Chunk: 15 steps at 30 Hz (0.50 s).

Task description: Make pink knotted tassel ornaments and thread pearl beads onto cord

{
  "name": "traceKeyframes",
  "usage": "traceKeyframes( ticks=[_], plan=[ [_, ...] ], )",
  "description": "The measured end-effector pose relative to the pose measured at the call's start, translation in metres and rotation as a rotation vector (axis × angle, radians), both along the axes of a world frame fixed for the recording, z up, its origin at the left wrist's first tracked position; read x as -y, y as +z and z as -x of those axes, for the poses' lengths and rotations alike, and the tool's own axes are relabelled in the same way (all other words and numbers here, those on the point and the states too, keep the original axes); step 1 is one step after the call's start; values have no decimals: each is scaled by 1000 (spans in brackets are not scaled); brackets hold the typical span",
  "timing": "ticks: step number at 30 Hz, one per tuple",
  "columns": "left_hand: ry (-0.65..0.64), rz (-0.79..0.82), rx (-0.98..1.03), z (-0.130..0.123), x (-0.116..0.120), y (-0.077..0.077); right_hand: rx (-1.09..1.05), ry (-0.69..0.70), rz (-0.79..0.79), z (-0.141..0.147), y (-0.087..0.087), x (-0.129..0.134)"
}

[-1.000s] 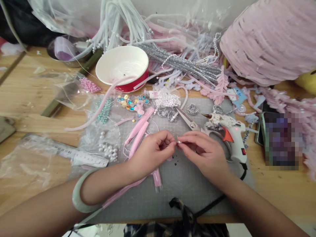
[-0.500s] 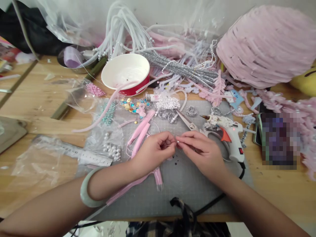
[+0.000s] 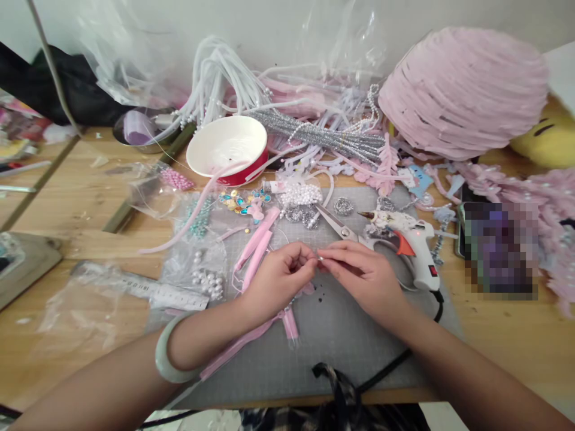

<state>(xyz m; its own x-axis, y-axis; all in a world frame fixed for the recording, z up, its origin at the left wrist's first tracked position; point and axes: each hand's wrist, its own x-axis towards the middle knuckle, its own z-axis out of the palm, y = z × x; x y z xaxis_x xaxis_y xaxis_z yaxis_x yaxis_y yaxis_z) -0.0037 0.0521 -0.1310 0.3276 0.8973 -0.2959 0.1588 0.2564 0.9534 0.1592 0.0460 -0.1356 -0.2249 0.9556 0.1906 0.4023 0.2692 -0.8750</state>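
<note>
Over the grey cutting mat (image 3: 354,347), my two hands meet fingertip to fingertip. My right hand (image 3: 363,275) pinches a tiny white bead (image 3: 320,258) between thumb and fingers. My left hand (image 3: 287,272), below a pale bangle on the wrist, is closed in a pinch; what it grips is too small to make out. Pink fabric strips (image 3: 256,248) lie beside and beneath my left hand. Scissors (image 3: 344,232) and a white glue gun (image 3: 411,239) with an orange trigger rest just beyond my right hand.
White pearl beads (image 3: 300,196), a silver tinsel coil (image 3: 344,206) and gold-and-blue charms (image 3: 242,202) lie beyond my hands. A red-and-white bowl (image 3: 258,169) stands behind them. A ruler (image 3: 175,294) lies left, a phone (image 3: 501,251) right. Silver pipe cleaners (image 3: 323,134) and a pink wrapped bundle (image 3: 467,96) fill the back.
The view has shifted slightly, so the things at the back sit lower in the picture. My hands hold nearly the same pinch at the same spot.
</note>
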Motion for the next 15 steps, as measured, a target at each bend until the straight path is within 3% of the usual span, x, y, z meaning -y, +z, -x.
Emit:
traceKeyframes(
  ticks=[15],
  plan=[
    [17,32,19,1,1,-4,-4,-10,87,1,2,0]
  ],
)
